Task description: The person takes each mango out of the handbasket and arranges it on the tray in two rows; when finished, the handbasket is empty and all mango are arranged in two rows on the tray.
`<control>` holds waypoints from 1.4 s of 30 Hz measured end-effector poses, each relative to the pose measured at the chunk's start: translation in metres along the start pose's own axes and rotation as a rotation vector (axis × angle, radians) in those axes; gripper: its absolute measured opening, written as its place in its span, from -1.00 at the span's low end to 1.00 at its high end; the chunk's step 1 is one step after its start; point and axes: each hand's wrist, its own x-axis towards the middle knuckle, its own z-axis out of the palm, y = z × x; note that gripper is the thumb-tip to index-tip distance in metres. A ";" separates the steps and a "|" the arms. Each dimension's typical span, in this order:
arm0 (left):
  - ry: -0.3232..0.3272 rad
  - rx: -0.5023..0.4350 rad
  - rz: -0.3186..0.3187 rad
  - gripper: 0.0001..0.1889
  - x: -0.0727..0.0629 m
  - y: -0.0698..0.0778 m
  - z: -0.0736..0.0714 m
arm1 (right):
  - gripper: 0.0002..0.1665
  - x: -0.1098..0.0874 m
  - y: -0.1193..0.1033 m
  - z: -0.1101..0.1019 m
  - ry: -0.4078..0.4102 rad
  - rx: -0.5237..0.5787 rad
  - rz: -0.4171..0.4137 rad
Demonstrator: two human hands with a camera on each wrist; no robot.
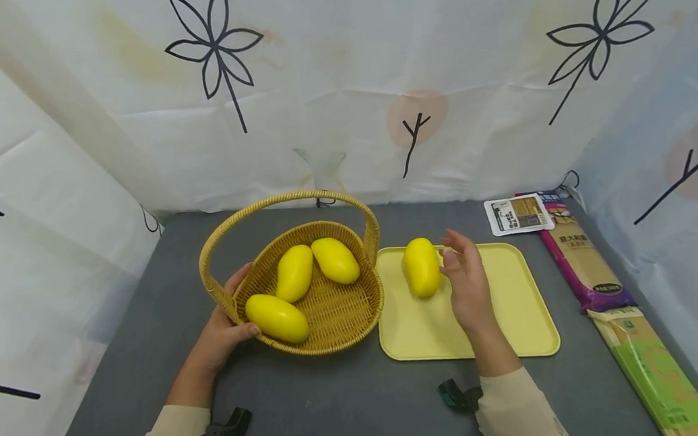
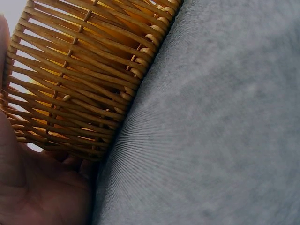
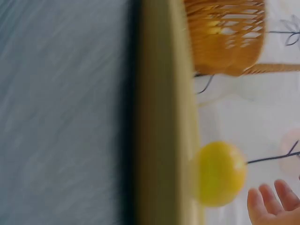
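A wicker basket with a tall arched handle stands on the grey table, holding three yellow mangoes, one of them a mango by the near left rim. My left hand grips the basket's left side, thumb over the rim and fingers behind the wall. In the left wrist view the palm sits against the woven side. One more mango lies on the left part of a pale yellow tray. My right hand is just right of that mango, fingers loosely bent, with a gap showing between them in the right wrist view.
Along the table's right edge lie a purple-ended noodle pack and a green-banded noodle pack. A white-framed card rests at the back right, overlapping the purple pack. Patterned white cloth hangs behind and at both sides.
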 end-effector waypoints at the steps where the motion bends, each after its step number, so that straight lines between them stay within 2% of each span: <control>1: 0.001 0.000 -0.002 0.13 0.000 0.000 0.000 | -0.30 -0.001 -0.004 0.000 -0.015 0.058 -0.008; 7: 0.002 -0.005 -0.007 0.15 0.001 0.003 0.002 | -0.22 -0.006 -0.021 0.003 -0.119 0.391 -0.075; 11: 0.005 -0.004 -0.001 0.16 0.001 0.003 0.002 | -0.19 -0.009 -0.029 0.007 -0.210 0.472 -0.133; 17: 0.010 0.000 -0.002 0.15 0.001 0.003 0.002 | -0.19 -0.017 -0.042 0.020 -0.359 0.475 -0.179; 23: 0.029 -0.004 -0.030 0.15 0.000 0.006 0.004 | -0.15 -0.025 -0.041 0.039 -0.506 0.500 -0.207; 35: 0.026 -0.022 -0.034 0.15 0.000 0.005 0.005 | 0.00 -0.044 -0.035 0.086 -0.687 0.483 -0.132; 42: 0.021 -0.012 -0.025 0.13 0.000 0.005 0.004 | -0.02 -0.043 -0.041 0.112 -0.750 0.446 -0.047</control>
